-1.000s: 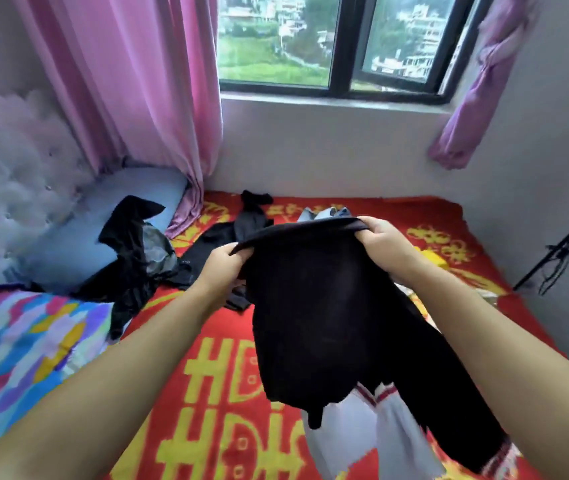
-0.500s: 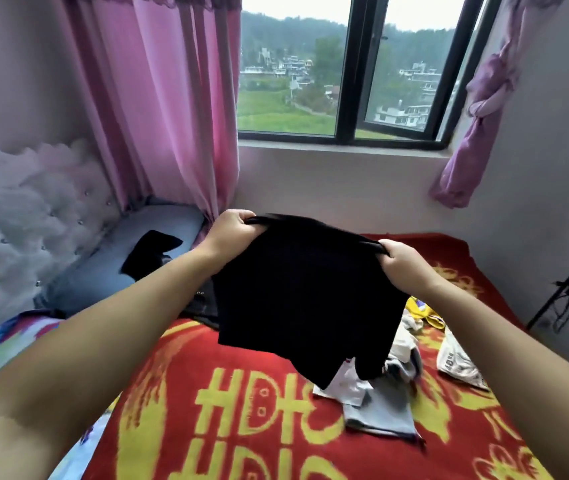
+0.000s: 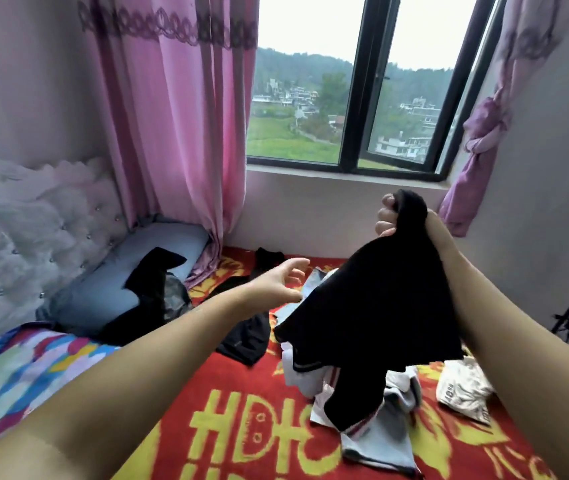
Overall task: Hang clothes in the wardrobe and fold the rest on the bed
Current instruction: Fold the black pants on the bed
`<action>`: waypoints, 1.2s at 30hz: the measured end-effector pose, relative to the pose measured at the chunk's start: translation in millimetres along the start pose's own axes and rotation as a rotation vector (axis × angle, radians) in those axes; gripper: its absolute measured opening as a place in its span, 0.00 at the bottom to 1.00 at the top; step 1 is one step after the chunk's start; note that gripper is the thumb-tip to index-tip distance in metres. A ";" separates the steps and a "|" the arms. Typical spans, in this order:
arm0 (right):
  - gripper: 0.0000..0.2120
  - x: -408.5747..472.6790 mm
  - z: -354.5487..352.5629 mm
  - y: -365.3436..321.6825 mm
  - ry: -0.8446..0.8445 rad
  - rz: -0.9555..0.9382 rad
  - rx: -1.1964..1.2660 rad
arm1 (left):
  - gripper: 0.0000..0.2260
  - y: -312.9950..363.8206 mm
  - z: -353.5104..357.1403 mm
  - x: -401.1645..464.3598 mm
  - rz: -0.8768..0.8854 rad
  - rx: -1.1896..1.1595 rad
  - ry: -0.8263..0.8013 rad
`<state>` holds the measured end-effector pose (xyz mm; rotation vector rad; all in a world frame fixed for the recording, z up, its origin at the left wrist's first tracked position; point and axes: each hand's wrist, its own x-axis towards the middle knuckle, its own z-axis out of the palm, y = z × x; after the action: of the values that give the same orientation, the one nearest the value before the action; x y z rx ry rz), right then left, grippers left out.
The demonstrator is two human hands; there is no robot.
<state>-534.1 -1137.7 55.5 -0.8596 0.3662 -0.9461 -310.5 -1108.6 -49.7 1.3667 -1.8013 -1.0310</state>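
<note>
The black knit garment (image 3: pixel 373 306) is being gripped in a bunch by the right hand (image 3: pixel 397 216), dangling over the red-and-yellow patterned bed (image 3: pixel 241 427); the left hand (image 3: pixel 281 280) is being held spread, empty, just beside it.

The left hand (image 3: pixel 284 280) no longer grips the black garment (image 3: pixel 376 317) — it hangs free with fingers spread, level with the cloth's left edge. The right hand (image 3: pixel 402 216), raised higher than half a second ago, alone holds the bunched top — the garment now dangles instead of stretching between two hands.
</note>
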 end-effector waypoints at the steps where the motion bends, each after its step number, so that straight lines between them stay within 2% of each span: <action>1: 0.16 -3.9 8.1 -6.0 -0.082 0.036 0.009 | 0.34 -7.2 9.3 1.6 -0.008 0.182 -0.102; 4: 0.04 -12.2 26.4 -18.6 -0.216 0.117 0.019 | 0.48 -40.5 39.4 4.3 -0.116 0.561 -0.373; 5: 0.08 -14.7 28.7 -22.5 -0.280 0.164 0.070 | 0.50 -47.6 51.1 2.2 -0.133 0.606 -0.415; 6: 0.10 -16.2 29.7 -28.2 -0.340 0.209 0.137 | 0.46 -52.8 64.5 2.6 -0.119 0.575 -0.429; 7: 0.10 -17.5 29.9 -33.4 -0.367 0.220 0.158 | 0.36 -56.1 77.7 2.4 -0.070 0.461 -0.423; 8: 0.10 -19.2 27.9 -39.0 -0.356 0.207 0.109 | 0.19 -56.0 89.6 1.7 -0.022 0.326 -0.392; 9: 0.10 -21.2 24.6 -43.4 -0.301 0.162 -0.020 | 0.06 -54.2 96.6 1.6 0.009 0.217 -0.343; 11: 0.11 -26.4 8.9 -48.2 -0.136 0.094 -0.358 | 0.05 -49.3 96.8 8.0 0.034 0.049 -0.254; 13: 0.07 -34.7 -17.4 -45.2 0.047 0.095 -0.644 | 0.06 -40.5 82.9 18.0 0.044 -0.160 -0.126; 15: 0.05 -43.0 -47.6 -37.5 0.168 0.163 -0.929 | 0.04 -28.8 60.2 30.1 0.061 -0.319 0.064; 16: 0.08 -46.2 -59.6 -32.0 0.181 0.243 -1.086 | 0.04 -21.5 47.3 33.5 0.058 -0.370 0.135; 17: 0.12 -47.9 -68.9 -26.4 0.158 0.354 -1.247 | 0.04 -13.6 36.3 36.2 0.059 -0.386 0.166; 19: 0.22 -48.4 -77.4 -15.0 0.074 0.593 -1.464 | 0.06 6.9 22.8 38.1 0.069 -0.263 0.117; 21: 0.31 -43.4 -75.5 1.2 -0.031 0.659 -1.457 | 0.08 28.0 23.2 38.9 0.076 -0.005 0.052; 23: 0.38 -34.5 -64.1 26.6 -0.111 0.545 -1.470 | 0.09 46.0 30.2 36.7 0.107 0.241 0.044; 24: 0.38 -29.3 -60.2 40.8 -0.110 0.455 -1.503 | 0.10 51.7 34.3 34.8 0.124 0.308 0.053; 25: 0.30 -23.7 -57.1 54.9 -0.093 0.342 -1.529 | 0.10 55.8 37.0 31.7 0.145 0.340 0.062; 27: 0.08 -13.6 -49.8 75.7 -0.015 0.148 -1.577 | 0.09 57.4 35.5 25.5 0.170 0.342 0.077; 30: 0.14 -3.7 -46.4 81.7 0.083 0.021 -1.516 | 0.04 54.0 14.2 15.5 0.100 0.253 0.058; 34: 0.14 0.5 -46.2 73.9 0.200 -0.156 -1.434 | 0.16 34.3 -8.3 -3.5 -0.071 -0.012 -0.127; 36: 0.15 0.5 -47.3 71.9 0.290 -0.230 -1.286 | 0.15 14.5 -7.5 -13.1 -0.120 -0.073 -0.148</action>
<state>-523.0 -1139.5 -29.8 -1.9578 1.2108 -1.0050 -307.5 -1095.3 -33.9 1.3997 -1.7849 -1.2784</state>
